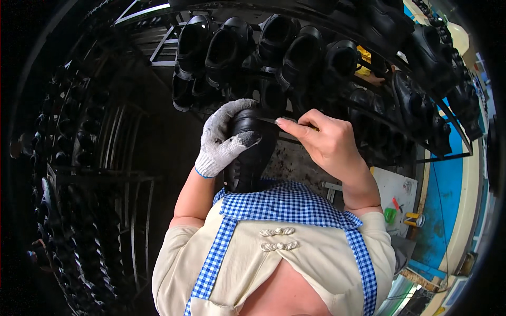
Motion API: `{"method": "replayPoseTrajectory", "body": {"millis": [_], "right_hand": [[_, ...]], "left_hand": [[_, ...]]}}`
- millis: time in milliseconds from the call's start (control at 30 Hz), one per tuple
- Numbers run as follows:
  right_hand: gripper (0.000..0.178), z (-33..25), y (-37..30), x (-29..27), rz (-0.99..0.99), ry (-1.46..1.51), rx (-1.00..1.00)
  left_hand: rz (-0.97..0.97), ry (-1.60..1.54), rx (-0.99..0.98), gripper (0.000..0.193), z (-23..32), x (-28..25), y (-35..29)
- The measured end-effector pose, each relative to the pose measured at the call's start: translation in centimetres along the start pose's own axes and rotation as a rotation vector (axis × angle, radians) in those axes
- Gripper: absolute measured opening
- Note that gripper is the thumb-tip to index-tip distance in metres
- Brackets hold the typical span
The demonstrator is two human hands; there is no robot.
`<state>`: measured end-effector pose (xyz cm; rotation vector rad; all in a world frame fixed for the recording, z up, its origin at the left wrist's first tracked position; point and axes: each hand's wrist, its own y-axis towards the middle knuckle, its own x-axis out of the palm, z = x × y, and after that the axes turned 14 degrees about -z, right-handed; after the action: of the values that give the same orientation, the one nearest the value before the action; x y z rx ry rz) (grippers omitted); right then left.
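My left hand (pixel 224 138), in a white knitted glove with dark-stained fingertips, is closed around a black leather shoe (pixel 247 164). It holds the shoe upright in front of my chest, one end near my checked apron. My bare right hand (pixel 328 138) pinches a thin pointed blade (pixel 268 120) with thumb and fingers. The blade's tip reaches toward the shoe's upper end, beside the gloved fingers. Whether it touches the leather I cannot tell. Most of the tool's handle is hidden inside my right hand.
Racks ahead hold several black shoes (pixel 227 48), and more shoes (pixel 414 100) stand on the right rack. Dark shelving (pixel 100 179) with shoes fills the left. A white table (pixel 395 192) at right carries a green container (pixel 390 215). Another person's hand (pixel 375 80) shows behind the rack.
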<state>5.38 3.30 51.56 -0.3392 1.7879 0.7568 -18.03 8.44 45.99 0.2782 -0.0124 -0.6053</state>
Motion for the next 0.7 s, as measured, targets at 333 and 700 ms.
{"method": "replayPoseTrajectory", "body": {"millis": [333,700], "right_hand": [[0.043,-0.6,1.4,1.3,0.096,-0.01,0.019],[0.041,-0.9,1.2,0.4,0.04,-0.225,-0.029]], "left_hand": [[-0.009,-0.072,0.025,0.065,-0.3,0.2,-0.2],[0.024,-0.053,-0.004,0.065,-0.6,0.0,-0.2]]}}
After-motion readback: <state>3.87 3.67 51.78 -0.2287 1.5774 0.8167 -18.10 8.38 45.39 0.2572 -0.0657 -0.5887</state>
